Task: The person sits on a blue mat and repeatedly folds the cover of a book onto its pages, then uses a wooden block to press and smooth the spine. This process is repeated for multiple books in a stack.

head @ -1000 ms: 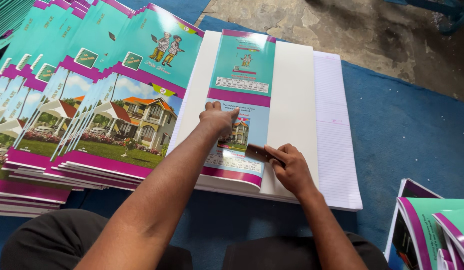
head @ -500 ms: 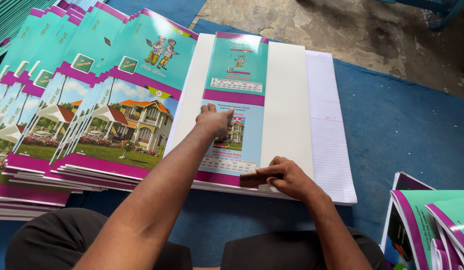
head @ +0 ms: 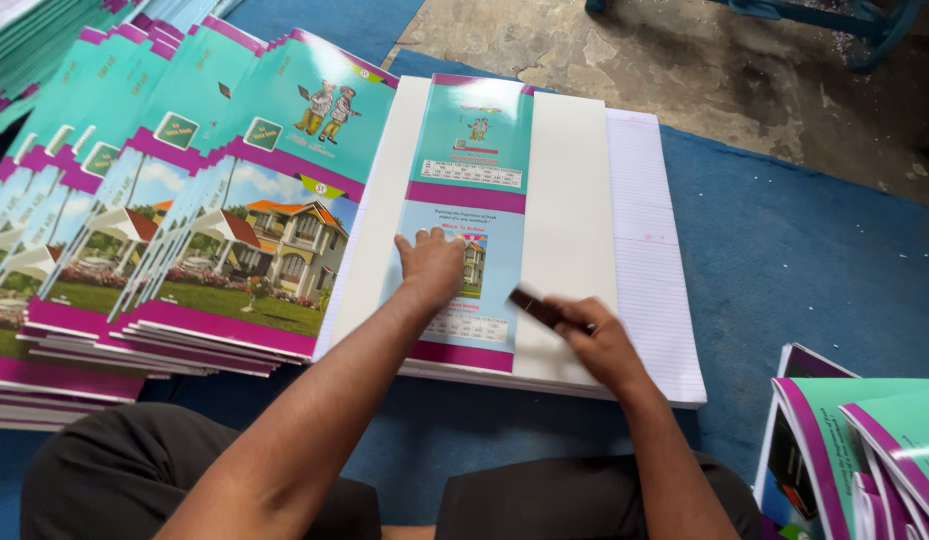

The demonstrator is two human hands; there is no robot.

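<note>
Fingers of right hand (head: 599, 345) clamping dark tool (head: 537, 308), now higher on folded cover (head: 469, 215)

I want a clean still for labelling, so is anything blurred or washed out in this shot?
Head view: the right hand and its dark tool are motion-smeared; the left hand is sharper; mild glare whitens the covers at lower right.

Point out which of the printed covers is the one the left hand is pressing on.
The narrow folded cover lying alone on the white sheet; left hand flat on it. The others overlap in a fanned row.
</note>
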